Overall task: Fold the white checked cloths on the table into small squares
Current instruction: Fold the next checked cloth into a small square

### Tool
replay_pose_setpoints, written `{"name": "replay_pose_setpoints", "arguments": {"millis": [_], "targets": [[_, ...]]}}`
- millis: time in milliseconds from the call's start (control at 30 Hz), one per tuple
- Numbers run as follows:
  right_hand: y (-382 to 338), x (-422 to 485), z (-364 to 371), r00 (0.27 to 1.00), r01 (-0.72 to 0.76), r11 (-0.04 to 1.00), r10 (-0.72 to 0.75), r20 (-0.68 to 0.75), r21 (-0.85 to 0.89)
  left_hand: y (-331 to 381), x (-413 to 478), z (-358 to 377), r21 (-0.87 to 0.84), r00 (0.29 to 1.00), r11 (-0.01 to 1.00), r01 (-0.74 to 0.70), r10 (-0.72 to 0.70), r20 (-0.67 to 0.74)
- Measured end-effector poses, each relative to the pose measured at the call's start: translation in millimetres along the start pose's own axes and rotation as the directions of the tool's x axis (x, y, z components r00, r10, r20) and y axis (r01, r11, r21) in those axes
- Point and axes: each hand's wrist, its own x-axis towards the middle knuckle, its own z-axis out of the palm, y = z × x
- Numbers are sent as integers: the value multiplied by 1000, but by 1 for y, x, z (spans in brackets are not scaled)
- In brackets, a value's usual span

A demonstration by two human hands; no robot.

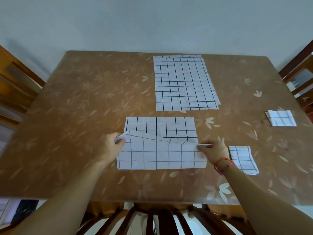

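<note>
That checked cloth (160, 150) in the middle of the table (84, 99) looks thin and floppy, so the left hand (113, 143) and right hand (214, 150) pinching its two near corners seems right, with the edge sagging between them.

soft even daylight | faint shadows | edges bowed, blurred

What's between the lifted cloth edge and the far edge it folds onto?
Nothing visible. Both hands, left and right, pinch the near corners of the white checked cloth being folded; its far half lies bare. The flat cloth stack sits farther back, apart.
</note>
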Motion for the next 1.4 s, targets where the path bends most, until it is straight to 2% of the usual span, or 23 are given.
{"name": "replay_pose_setpoints", "arguments": {"millis": [167,500,667,867,1000,1100,1200,1300,1400], "targets": [[-20,38,12,998,-14,1000,14,-56,-1,-3,38,12,40,999,998,48,-48,-7],[-22,79,37,993,-94,989,84,-81,-116,-14,91,46,52,1000,999,-13,12,12],[-18,89,43,990,-109,988,99,-102,-105,-20,102,57,45,1000,999,-14,13,11],[-16,96,40,988,-96,991,83,-133,-93,-15,104,59,-32,1000,999,3,-3,-17],[-17,91,41,979,-44,997,31,-204,-57,-19,100,58,-38,997,998,-55,53,-50],[-12,79,48,969,90,976,-132,-208,-201,-12,74,65,60,979,978,-202,203,-25],[-11,57,64,955,222,906,-276,-106,-359,3,28,86,120,939,933,-338,325,117],[-6,16,83,884,428,767,-465,47,-478,10,-28,110,194,880,864,-464,425,211],[7,-29,104,806,575,667,-562,187,-474,8,-68,126,243,821,788,-566,513,252]]}}
